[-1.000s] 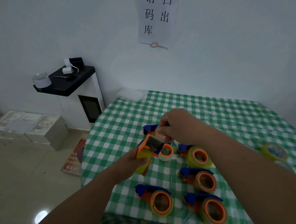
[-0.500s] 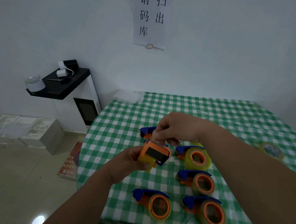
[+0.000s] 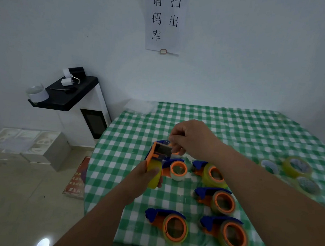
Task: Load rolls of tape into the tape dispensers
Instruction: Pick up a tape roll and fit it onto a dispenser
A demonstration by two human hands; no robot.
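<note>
Tape dispenser (image 3: 156, 156), orange and blue, carrying a yellow roll (image 3: 154, 176): held above the near-left part of the checked table (image 3: 233, 127). Left hand (image 3: 145, 177) wraps the roll end, fingers closed round it. Right hand (image 3: 191, 139) sits just above the cutter end, thumb and forefinger pinched narrow on what looks like the loose tape end; the strip itself is too faint to confirm. Compared with half a second ago, the dispenser is tipped more upright and the right hand has lifted slightly, suggesting the tape is being threaded over the blade, the last step for this unit. Below and right of the grip: five loaded dispensers (image 3: 172, 226). Far right: spare rolls (image 3: 297, 167).
</note>
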